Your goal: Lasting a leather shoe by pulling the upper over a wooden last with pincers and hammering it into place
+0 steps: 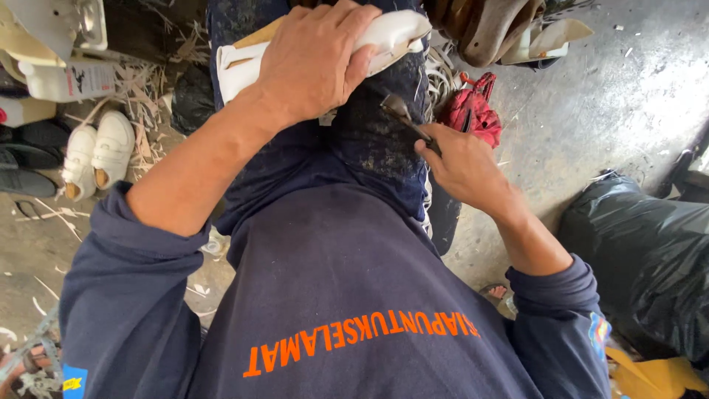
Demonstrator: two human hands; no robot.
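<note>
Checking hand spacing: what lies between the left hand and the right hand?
In the head view, only dark-blue stained trouser cloth separates the left hand on the white shoe from the right hand gripping a dark metal tool.

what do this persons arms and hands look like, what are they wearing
Both hands, left and right, are bare: no gloves, rings or watch show. Both forearms are bare too, with dark navy sweatshirt sleeves pushed up to about the elbows. Small coloured patches sit on each sleeve, blue and yellow on the left, multicoloured on the right.
</note>
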